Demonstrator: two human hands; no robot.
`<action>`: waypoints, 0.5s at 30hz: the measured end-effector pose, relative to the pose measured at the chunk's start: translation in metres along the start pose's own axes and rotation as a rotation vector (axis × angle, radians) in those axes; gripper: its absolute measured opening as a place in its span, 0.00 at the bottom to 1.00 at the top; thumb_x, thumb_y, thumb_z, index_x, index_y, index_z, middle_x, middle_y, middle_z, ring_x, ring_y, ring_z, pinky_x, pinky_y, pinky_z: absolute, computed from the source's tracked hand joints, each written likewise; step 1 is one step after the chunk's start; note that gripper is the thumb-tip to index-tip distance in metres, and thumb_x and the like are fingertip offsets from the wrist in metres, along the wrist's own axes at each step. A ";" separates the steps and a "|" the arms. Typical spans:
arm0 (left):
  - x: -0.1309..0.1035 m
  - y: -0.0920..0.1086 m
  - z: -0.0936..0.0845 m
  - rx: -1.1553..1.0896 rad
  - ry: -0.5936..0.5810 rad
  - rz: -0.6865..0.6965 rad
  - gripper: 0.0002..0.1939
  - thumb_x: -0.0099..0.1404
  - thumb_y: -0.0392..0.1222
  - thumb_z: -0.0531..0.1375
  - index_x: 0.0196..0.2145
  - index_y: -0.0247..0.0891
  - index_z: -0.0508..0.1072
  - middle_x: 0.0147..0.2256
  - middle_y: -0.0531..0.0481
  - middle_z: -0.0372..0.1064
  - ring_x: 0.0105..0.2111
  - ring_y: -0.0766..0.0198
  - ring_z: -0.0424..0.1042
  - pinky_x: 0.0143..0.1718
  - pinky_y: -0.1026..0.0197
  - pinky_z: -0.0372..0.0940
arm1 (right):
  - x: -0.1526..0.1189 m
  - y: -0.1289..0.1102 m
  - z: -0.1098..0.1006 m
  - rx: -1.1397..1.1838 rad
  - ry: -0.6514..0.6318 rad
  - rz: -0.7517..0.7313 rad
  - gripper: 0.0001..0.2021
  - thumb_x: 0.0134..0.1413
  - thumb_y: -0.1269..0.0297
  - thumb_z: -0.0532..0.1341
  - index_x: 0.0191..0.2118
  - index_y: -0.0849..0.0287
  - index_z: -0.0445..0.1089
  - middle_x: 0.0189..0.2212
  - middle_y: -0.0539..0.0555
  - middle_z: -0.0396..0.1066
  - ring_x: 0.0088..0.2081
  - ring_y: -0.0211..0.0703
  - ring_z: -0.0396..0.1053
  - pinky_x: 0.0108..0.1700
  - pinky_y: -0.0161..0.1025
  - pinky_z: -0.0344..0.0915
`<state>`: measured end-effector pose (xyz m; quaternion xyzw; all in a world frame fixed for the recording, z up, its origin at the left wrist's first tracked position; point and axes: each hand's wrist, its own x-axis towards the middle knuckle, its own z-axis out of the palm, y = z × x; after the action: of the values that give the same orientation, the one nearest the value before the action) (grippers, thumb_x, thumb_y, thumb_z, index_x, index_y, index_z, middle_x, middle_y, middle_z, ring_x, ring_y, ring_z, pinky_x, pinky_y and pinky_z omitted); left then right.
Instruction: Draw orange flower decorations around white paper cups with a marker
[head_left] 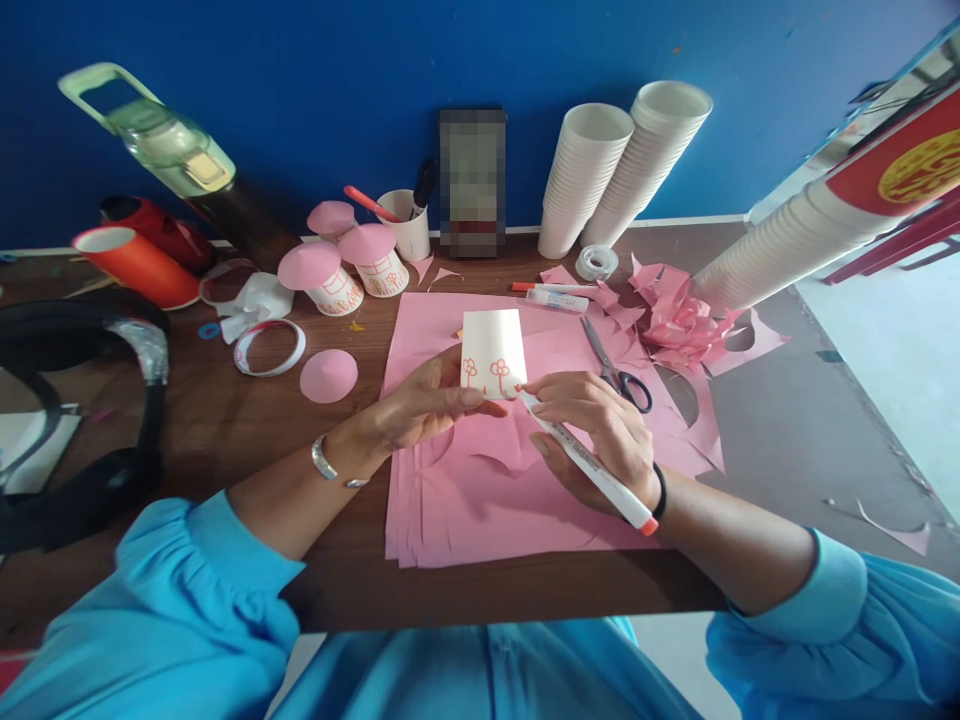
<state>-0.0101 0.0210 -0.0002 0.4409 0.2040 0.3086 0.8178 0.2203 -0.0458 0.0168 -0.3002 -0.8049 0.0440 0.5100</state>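
Observation:
My left hand point(424, 400) grips a small white paper cup point(491, 340) from its left side and below. Orange-red flowers are drawn along the cup's lower part. In my right hand point(600, 430) is a white marker point(585, 460) with an orange end cap, its tip touching or very close to the cup's lower right edge. Beneath both hands lies a stack of pink paper sheets point(427, 510). Scissors point(615, 370) with dark handles rest on the paper, just beyond my right hand.
Decorated cups with pink cone tops point(367, 250) stand at the back left, near a loose pink cone point(328, 376). Stacked paper cups point(585, 170) line the wall. Crumpled pink scraps point(686, 315) lie right. A bottle point(180, 160) and headphones point(142, 430) occupy the left.

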 end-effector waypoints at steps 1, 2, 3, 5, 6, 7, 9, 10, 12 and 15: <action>0.000 0.001 0.002 0.000 -0.003 -0.007 0.19 0.64 0.41 0.73 0.53 0.41 0.81 0.49 0.42 0.82 0.46 0.55 0.81 0.50 0.54 0.77 | 0.000 0.000 0.000 0.002 -0.003 0.003 0.13 0.65 0.71 0.66 0.53 0.57 0.70 0.39 0.58 0.80 0.44 0.52 0.83 0.42 0.48 0.82; 0.000 0.002 0.003 0.002 -0.007 -0.013 0.19 0.64 0.41 0.73 0.53 0.41 0.82 0.49 0.42 0.82 0.47 0.55 0.81 0.51 0.54 0.77 | 0.001 0.000 0.000 0.008 -0.007 0.004 0.13 0.65 0.72 0.66 0.53 0.57 0.70 0.39 0.58 0.80 0.44 0.52 0.83 0.43 0.47 0.82; -0.001 0.002 0.003 0.007 -0.012 -0.014 0.19 0.65 0.41 0.73 0.53 0.41 0.82 0.49 0.42 0.82 0.48 0.55 0.81 0.52 0.54 0.76 | 0.001 0.000 0.000 0.016 -0.012 0.007 0.13 0.65 0.72 0.66 0.53 0.57 0.70 0.39 0.58 0.81 0.45 0.52 0.84 0.43 0.47 0.83; -0.001 0.001 0.004 0.030 -0.027 -0.021 0.21 0.64 0.42 0.74 0.54 0.40 0.81 0.49 0.42 0.82 0.49 0.55 0.81 0.54 0.54 0.75 | 0.001 -0.001 0.001 0.032 -0.030 0.005 0.14 0.65 0.72 0.66 0.54 0.56 0.70 0.40 0.58 0.81 0.45 0.52 0.84 0.43 0.46 0.83; -0.001 0.000 0.003 0.042 -0.033 -0.031 0.23 0.63 0.43 0.75 0.54 0.40 0.81 0.49 0.42 0.82 0.49 0.55 0.81 0.55 0.53 0.75 | 0.001 -0.001 0.001 0.039 -0.037 -0.003 0.15 0.64 0.72 0.66 0.54 0.57 0.70 0.40 0.58 0.81 0.46 0.52 0.84 0.43 0.45 0.83; -0.001 0.000 0.002 0.051 -0.031 -0.047 0.25 0.60 0.43 0.76 0.54 0.39 0.81 0.48 0.42 0.82 0.48 0.55 0.81 0.54 0.53 0.75 | 0.000 -0.001 0.001 0.047 -0.042 -0.013 0.15 0.64 0.72 0.66 0.55 0.57 0.70 0.40 0.58 0.82 0.46 0.52 0.84 0.43 0.45 0.83; -0.001 -0.001 0.001 0.060 -0.009 -0.069 0.28 0.56 0.42 0.79 0.53 0.39 0.81 0.45 0.43 0.82 0.45 0.56 0.81 0.51 0.54 0.76 | 0.000 -0.001 0.002 0.055 -0.039 -0.025 0.15 0.64 0.73 0.66 0.55 0.57 0.70 0.40 0.57 0.82 0.45 0.52 0.84 0.44 0.46 0.83; 0.000 -0.002 0.001 0.063 0.003 -0.069 0.28 0.55 0.42 0.79 0.52 0.39 0.81 0.43 0.44 0.82 0.43 0.57 0.81 0.49 0.55 0.76 | 0.000 -0.001 0.001 0.056 -0.035 -0.030 0.15 0.64 0.72 0.66 0.55 0.57 0.71 0.39 0.57 0.81 0.45 0.52 0.84 0.43 0.46 0.83; 0.000 -0.001 0.001 0.068 0.024 -0.054 0.27 0.55 0.42 0.79 0.52 0.39 0.82 0.41 0.45 0.81 0.42 0.57 0.80 0.47 0.57 0.76 | 0.000 0.000 0.001 0.049 -0.028 -0.032 0.15 0.65 0.72 0.66 0.55 0.56 0.71 0.39 0.57 0.81 0.43 0.51 0.84 0.42 0.47 0.83; 0.001 0.000 0.001 0.059 0.022 -0.038 0.25 0.57 0.43 0.78 0.52 0.38 0.82 0.43 0.44 0.81 0.43 0.57 0.80 0.46 0.56 0.77 | 0.000 0.001 0.001 0.028 -0.028 -0.030 0.13 0.66 0.70 0.66 0.54 0.57 0.71 0.38 0.57 0.80 0.40 0.51 0.83 0.40 0.47 0.82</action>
<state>-0.0086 0.0205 0.0003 0.4573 0.2303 0.2916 0.8080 0.2200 -0.0454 0.0159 -0.2803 -0.8157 0.0519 0.5033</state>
